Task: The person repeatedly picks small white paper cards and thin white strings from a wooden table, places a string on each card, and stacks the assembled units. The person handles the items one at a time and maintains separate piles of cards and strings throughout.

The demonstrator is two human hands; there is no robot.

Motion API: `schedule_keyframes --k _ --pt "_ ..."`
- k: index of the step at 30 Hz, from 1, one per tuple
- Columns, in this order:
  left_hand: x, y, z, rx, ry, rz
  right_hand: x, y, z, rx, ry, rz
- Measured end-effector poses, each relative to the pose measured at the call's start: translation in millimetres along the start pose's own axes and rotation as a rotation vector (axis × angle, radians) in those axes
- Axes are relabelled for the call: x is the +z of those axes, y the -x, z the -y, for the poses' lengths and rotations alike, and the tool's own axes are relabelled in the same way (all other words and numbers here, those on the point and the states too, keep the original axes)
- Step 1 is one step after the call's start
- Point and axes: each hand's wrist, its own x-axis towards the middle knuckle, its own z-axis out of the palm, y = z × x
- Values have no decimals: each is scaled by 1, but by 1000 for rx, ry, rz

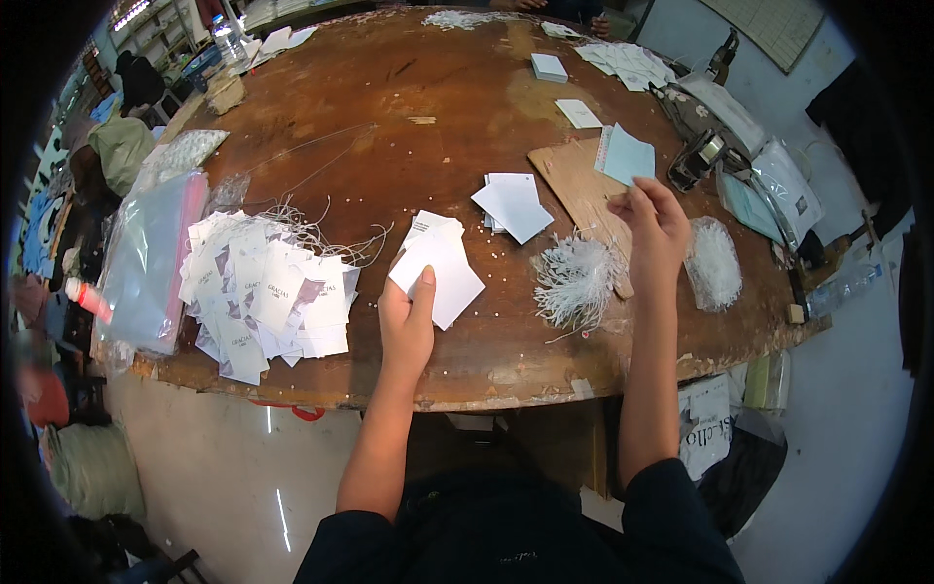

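My left hand [407,316] grips a few fanned white cards [448,282], thumb on top, above the table's near half. My right hand [657,229] is raised to the right with its fingertips pinched; whatever they hold, if anything, is too small to make out. Just beyond those fingers is a pale blue card [628,156], by the wooden board [574,185]. Below and left of that hand lies a bundle of white strings [574,282]. Between my hands, farther back, sits a small pile of white cards [513,206]. A heap of strung white tags [272,292] spreads left of my left hand.
Clear plastic bags [151,263] lie at the table's left edge. A bag of white string [714,265] rests on the right, near a metal tool [699,159]. More cards [628,64] are at the far right. Another person's hands [600,26] show at the far edge.
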Motion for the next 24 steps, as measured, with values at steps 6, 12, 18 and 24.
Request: schedule_keyframes --k 6,12,18,24 --pt "1 5 -3 -29 147 73 25 -12 26 23 -25 204" --pt "2 3 -4 55 34 46 40 -12 -9 44 139 54" --pt "3 5 -2 25 48 77 35 -15 19 -157 -34 0" --pt "2 5 -10 -221 283 136 66 12 15 111 73 296"
